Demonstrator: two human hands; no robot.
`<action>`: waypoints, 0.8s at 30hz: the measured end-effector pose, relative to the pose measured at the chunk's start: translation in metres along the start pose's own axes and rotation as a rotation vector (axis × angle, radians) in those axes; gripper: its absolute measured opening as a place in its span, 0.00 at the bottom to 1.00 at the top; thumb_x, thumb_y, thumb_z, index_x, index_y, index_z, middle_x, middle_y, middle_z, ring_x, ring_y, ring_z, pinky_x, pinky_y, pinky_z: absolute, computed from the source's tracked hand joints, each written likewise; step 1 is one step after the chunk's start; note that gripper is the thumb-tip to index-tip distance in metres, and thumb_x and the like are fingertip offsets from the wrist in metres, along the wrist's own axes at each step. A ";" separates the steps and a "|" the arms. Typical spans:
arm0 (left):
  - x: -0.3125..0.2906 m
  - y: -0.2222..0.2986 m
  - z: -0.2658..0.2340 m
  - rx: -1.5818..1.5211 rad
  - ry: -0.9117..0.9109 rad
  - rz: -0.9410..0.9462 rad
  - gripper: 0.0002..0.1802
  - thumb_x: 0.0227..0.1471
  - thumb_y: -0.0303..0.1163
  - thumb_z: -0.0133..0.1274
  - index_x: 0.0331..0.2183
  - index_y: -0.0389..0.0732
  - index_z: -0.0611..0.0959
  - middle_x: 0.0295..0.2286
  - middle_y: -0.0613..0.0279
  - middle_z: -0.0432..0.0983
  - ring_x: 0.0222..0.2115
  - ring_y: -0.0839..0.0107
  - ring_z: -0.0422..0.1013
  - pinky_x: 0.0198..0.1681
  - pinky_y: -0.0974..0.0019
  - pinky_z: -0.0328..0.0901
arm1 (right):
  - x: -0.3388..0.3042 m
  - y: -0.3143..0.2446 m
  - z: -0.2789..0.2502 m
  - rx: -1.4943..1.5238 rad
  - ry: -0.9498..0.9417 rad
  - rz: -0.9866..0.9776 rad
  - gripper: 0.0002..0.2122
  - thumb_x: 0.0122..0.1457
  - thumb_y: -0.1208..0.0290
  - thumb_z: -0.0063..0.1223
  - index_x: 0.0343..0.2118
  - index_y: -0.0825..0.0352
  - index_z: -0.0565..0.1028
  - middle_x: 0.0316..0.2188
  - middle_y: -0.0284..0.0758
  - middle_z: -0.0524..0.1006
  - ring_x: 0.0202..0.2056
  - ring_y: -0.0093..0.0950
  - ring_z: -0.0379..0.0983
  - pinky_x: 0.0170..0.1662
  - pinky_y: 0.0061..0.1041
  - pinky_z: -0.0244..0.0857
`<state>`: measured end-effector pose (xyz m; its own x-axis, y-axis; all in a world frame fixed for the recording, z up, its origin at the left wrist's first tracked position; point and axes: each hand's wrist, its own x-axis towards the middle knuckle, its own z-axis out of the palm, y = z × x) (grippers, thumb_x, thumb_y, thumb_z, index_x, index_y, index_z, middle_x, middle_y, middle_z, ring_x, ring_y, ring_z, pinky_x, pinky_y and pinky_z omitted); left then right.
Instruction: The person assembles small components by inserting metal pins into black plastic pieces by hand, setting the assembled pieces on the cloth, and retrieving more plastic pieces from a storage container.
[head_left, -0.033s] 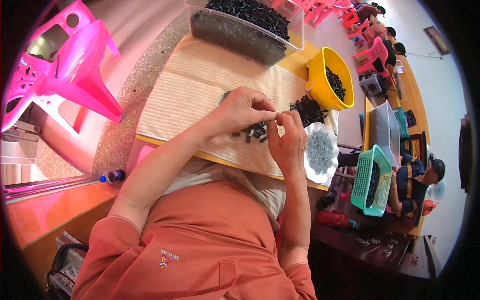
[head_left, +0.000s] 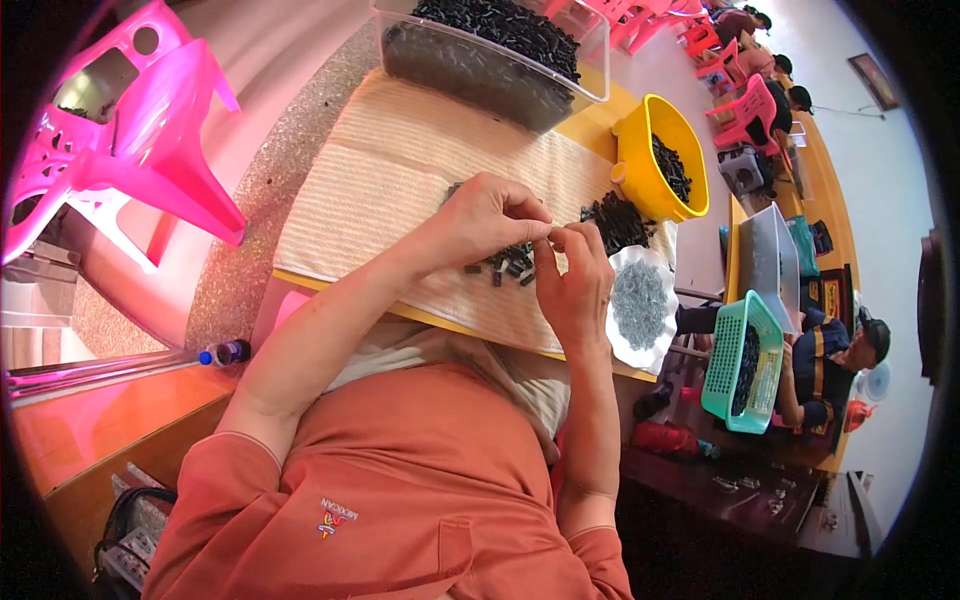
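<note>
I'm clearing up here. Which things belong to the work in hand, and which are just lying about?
Likely part of the work: loose black pieces, towel, yellow tub, white dish, clear bin.

Likely just lying about: pink chair at left, blue-capped bottle.

Looks like a small workshop to me. Tubs (head_left: 632, 150) of black parts (head_left: 497, 35), pink plastic chairs (head_left: 165, 135), people (head_left: 818, 350) by a counter (head_left: 836, 210).

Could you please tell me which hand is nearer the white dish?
Right: the right hand is beside the white dish, at its left; the left hand is farther left.
</note>
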<state>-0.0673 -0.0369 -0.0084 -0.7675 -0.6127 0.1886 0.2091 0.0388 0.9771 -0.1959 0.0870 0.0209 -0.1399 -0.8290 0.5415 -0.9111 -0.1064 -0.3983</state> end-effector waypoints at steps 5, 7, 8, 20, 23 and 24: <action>-0.002 -0.001 0.001 -0.284 0.032 -0.182 0.09 0.54 0.28 0.59 0.35 0.32 0.83 0.29 0.60 0.80 0.29 0.75 0.76 0.33 0.73 0.73 | -0.003 -0.004 0.005 -0.061 0.123 -0.094 0.07 0.53 0.79 0.61 0.34 0.71 0.76 0.31 0.42 0.75 0.30 0.40 0.75 0.32 0.33 0.69; -0.003 0.000 0.002 -0.359 0.052 -0.232 0.09 0.54 0.28 0.59 0.36 0.32 0.83 0.30 0.60 0.80 0.29 0.75 0.77 0.33 0.73 0.73 | -0.004 -0.004 0.006 -0.048 0.150 -0.116 0.07 0.53 0.80 0.61 0.35 0.71 0.77 0.32 0.42 0.77 0.31 0.39 0.76 0.33 0.31 0.70; -0.003 0.000 0.002 -0.370 0.040 -0.261 0.10 0.54 0.29 0.59 0.36 0.33 0.82 0.30 0.60 0.80 0.29 0.75 0.77 0.33 0.73 0.74 | -0.005 -0.003 0.007 -0.049 0.152 -0.115 0.07 0.53 0.80 0.61 0.35 0.71 0.77 0.32 0.42 0.77 0.31 0.39 0.76 0.33 0.31 0.70; -0.008 0.016 -0.001 -0.529 -0.043 -0.437 0.10 0.54 0.29 0.60 0.37 0.35 0.79 0.33 0.59 0.78 0.33 0.70 0.78 0.38 0.69 0.75 | -0.012 0.005 0.011 0.289 0.227 0.094 0.06 0.54 0.81 0.61 0.35 0.73 0.77 0.33 0.39 0.78 0.32 0.27 0.74 0.34 0.22 0.68; -0.007 0.017 -0.001 -0.559 -0.066 -0.465 0.11 0.53 0.28 0.60 0.38 0.35 0.78 0.34 0.59 0.78 0.34 0.70 0.78 0.39 0.68 0.76 | -0.011 0.006 0.009 0.256 0.191 0.027 0.08 0.56 0.82 0.58 0.40 0.72 0.76 0.34 0.42 0.77 0.34 0.33 0.76 0.36 0.26 0.71; -0.008 0.016 -0.001 -0.571 -0.073 -0.470 0.11 0.53 0.27 0.60 0.38 0.35 0.78 0.34 0.58 0.78 0.34 0.70 0.78 0.40 0.68 0.76 | -0.012 0.005 0.009 0.284 0.171 0.041 0.09 0.56 0.82 0.58 0.40 0.73 0.77 0.35 0.41 0.77 0.34 0.29 0.75 0.37 0.24 0.69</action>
<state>-0.0577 -0.0324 0.0055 -0.8877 -0.4088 -0.2118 0.1155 -0.6430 0.7571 -0.1956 0.0915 0.0059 -0.2588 -0.7341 0.6277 -0.7623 -0.2438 -0.5995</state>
